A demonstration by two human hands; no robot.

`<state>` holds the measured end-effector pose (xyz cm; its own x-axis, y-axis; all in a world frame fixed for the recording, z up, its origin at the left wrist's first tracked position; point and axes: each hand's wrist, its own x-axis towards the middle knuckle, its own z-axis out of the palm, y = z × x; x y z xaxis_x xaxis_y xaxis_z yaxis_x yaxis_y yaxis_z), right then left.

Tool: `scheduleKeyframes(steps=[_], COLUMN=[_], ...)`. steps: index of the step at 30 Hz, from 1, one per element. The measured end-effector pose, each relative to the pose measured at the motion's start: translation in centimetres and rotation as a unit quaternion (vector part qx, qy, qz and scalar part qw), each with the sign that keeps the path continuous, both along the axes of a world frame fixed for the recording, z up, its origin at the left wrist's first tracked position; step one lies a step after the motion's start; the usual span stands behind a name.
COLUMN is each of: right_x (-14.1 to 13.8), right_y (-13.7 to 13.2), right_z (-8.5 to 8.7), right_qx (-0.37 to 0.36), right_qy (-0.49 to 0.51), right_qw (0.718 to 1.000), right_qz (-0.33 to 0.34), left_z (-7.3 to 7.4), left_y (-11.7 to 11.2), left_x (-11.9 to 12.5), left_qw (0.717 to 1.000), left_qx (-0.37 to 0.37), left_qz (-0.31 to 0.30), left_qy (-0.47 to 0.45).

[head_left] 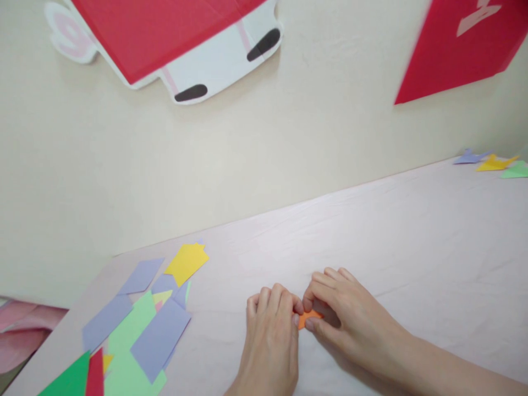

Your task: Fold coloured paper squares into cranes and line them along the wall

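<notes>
Both of my hands meet on a small orange folded paper (309, 318) lying on the pale pink table (412, 236). My left hand (272, 335) has its fingers curled and pressed down on the paper's left end. My right hand (342, 313) pinches the paper's right side between thumb and fingers. Most of the orange paper is hidden under the fingers.
A loose pile of coloured paper sheets (140, 324), lavender, green, yellow and red, lies at the table's left. Three small folded paper shapes (493, 163) sit at the far right edge. A cream wall (124, 181) with red paper decorations (457, 49) rises behind the table.
</notes>
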<state>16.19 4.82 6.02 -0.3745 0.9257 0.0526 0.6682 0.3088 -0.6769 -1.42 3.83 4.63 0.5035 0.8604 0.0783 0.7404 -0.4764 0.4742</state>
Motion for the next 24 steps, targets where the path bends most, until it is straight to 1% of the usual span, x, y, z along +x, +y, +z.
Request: scheduleKeyframes(steps=[4,10,16,24], right_x=[0.01,0.19,0.4,0.88], right_y=[0.24,0.48,0.46,0.61], right_z=[0.19,0.12,-0.3,-0.47], right_qx=[-0.011,-0.023,-0.021,-0.018], right_qy=[-0.002,0.002,0.019,0.036], right_qw=[1.0,1.0,1.0,0.999], right_qz=[0.003,0.004,0.008,0.024], left_z=[0.11,0.62,0.54,0.71], left_y=[0.17,0.19,-0.05,0.08], left_x=[-0.07,-0.26,-0.06,-0.21], left_qw=[1.0,0.999,1.0,1.0], left_qx=[-0.013,-0.04,-0.013,-0.026], left_qz=[-0.005,-0.009,0.016,0.002], left_qy=[0.008,-0.009,-0.016,0.001])
